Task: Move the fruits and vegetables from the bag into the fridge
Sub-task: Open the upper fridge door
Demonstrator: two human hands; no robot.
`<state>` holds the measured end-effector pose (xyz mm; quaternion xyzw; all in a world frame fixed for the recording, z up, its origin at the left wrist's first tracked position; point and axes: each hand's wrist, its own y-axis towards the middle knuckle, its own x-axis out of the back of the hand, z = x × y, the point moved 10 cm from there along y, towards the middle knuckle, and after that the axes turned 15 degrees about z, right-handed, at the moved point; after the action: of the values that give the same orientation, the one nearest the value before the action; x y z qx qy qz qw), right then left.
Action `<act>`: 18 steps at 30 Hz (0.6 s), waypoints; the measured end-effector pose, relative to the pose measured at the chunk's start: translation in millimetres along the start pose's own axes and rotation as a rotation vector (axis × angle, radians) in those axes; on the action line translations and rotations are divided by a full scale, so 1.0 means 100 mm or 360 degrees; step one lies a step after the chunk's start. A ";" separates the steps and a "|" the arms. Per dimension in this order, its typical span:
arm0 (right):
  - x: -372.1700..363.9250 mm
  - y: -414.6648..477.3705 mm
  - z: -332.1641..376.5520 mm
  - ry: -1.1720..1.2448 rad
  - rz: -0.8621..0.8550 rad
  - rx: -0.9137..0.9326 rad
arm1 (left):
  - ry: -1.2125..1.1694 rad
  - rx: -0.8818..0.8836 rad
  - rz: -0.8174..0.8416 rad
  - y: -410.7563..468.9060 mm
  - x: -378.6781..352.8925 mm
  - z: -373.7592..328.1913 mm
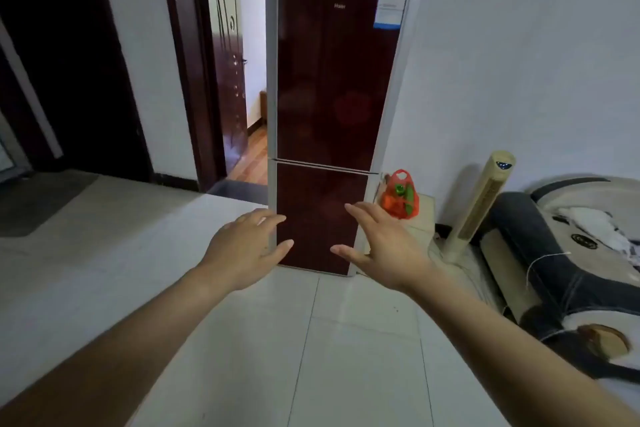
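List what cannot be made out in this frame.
Head view:
1. Fridge inside: hidden by its two closed doors.
2. Bag contents: too small; only green and orange shapes show through.
3. Label text: blurred.
4. Sofa: cut off by the right edge.

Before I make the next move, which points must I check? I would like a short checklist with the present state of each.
1. Left hand free: ok, open and holds nothing.
2. Right hand free: ok, open and holds nothing.
3. Fridge doors open: not ok, both are closed.
4. Bag within sight: ok, it stands right of the fridge, green vegetables show inside.
5. Free room inside the fridge: cannot tell, the doors hide it.
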<state>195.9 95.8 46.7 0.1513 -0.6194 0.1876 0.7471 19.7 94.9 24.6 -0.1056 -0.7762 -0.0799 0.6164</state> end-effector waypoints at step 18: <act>-0.43 2.84 -0.50 0.0016 0.0178 0.0114 | -0.0097 0.0123 0.0251 2.24 0.09 1.66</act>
<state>99.0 365.9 -6.6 0.1420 -0.6160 0.2519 0.7327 -79.4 354.0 -5.2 -0.1449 -0.7864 0.0022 0.6005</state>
